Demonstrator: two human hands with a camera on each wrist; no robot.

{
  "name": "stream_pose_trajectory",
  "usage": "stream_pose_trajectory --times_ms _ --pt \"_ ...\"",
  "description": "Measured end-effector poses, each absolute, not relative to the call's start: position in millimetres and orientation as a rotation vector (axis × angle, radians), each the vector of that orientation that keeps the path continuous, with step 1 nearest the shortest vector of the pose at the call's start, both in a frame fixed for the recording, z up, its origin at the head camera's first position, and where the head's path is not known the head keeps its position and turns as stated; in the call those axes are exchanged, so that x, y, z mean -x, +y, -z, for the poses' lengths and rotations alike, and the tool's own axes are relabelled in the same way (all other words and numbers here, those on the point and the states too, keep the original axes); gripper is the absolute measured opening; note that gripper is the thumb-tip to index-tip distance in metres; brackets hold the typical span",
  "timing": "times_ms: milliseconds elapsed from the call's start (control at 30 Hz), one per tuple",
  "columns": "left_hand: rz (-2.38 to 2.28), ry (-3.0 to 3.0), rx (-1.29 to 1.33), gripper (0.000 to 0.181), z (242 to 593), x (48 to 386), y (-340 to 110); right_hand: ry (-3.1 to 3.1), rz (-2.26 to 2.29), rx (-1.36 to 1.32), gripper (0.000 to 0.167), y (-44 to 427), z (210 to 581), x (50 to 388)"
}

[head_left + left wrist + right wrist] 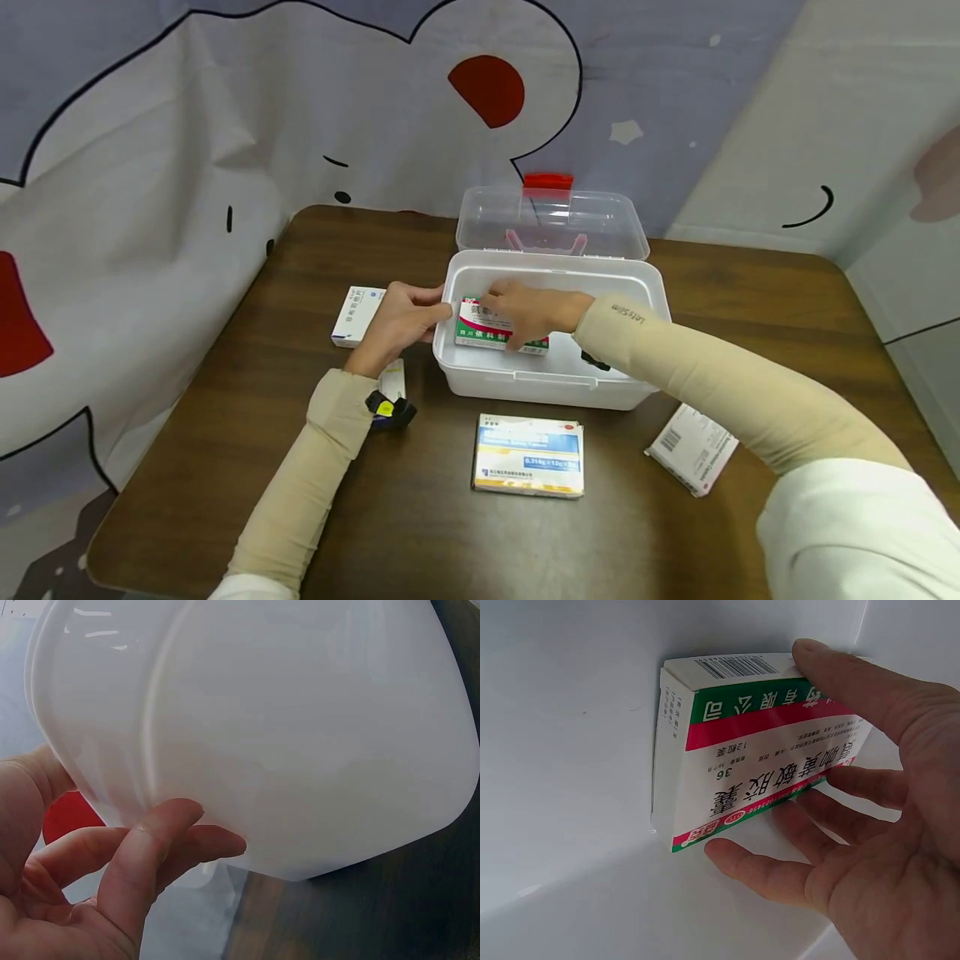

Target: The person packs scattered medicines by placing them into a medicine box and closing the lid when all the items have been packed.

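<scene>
A white plastic storage box stands on the table with its clear lid tipped back. My left hand holds the left end of this box, thumb at the rim and curled fingers against the outer wall. Inside, a green, red and white medicine box lies at the left end. My right hand reaches in over it and grips it by its long edges, the thumb on one edge and the fingers along the opposite one. The palm covers part of its print in the head view.
A blue, white and yellow medicine box lies in front of the storage box. Another white carton is at the right, under the right forearm. At the left lies a white carton, and one more is partly hidden by the left wrist.
</scene>
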State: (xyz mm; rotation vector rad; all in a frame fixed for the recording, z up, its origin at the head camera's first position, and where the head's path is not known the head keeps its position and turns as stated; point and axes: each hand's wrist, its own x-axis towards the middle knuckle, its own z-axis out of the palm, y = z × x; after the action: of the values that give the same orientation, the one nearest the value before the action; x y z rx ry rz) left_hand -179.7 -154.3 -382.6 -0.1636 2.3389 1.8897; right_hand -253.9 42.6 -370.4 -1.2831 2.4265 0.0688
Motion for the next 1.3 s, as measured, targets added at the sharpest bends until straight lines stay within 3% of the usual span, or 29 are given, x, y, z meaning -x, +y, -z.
stream_pose_trajectory --times_ms 867,1067,1300 --pt "-1.841 2.342 0.226 0.043 379 179 -152 2.411 -0.076 1.222 0.080 44 375 254" --pt "-1.854 2.348 0.211 0.043 377 177 -150 2.398 0.009 1.067 0.087 55 354 251" --pt "-1.789 2.374 0.243 0.044 374 177 -153 2.443 0.032 1.042 0.081 80 310 239"
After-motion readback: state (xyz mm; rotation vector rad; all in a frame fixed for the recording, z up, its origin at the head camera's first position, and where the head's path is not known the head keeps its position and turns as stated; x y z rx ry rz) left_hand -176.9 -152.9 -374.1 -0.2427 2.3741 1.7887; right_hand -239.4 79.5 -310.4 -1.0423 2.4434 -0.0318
